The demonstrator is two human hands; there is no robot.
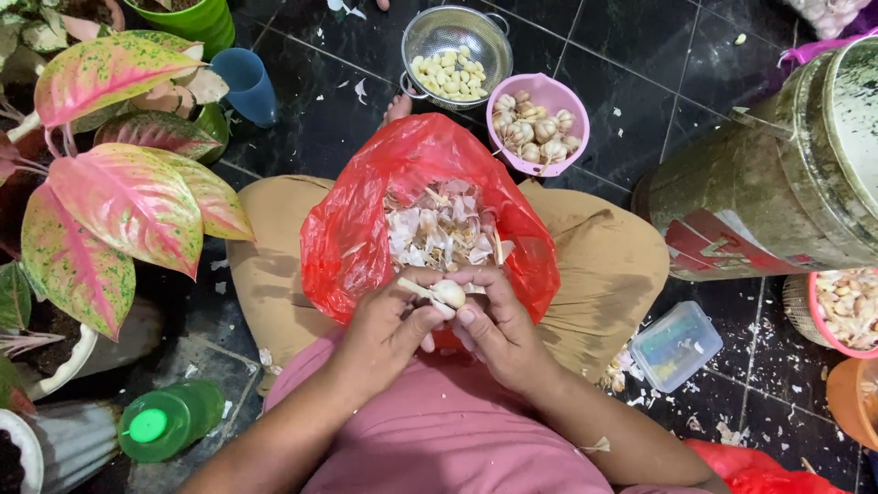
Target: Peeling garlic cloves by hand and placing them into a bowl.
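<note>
Dark tiled floor (640, 64) bears colander (457, 37), pink bowl (540, 91)

Just past my left hand (389, 325) a red plastic bag (352, 229) lies open on my lap. Right of my right hand (498, 329), on the floor, sits a small clear rectangular box (675, 345). Farther right a big drum lies tipped, its red-and-white label (709, 245) facing me. Low to my left lies a green bottle (169, 419).
</note>
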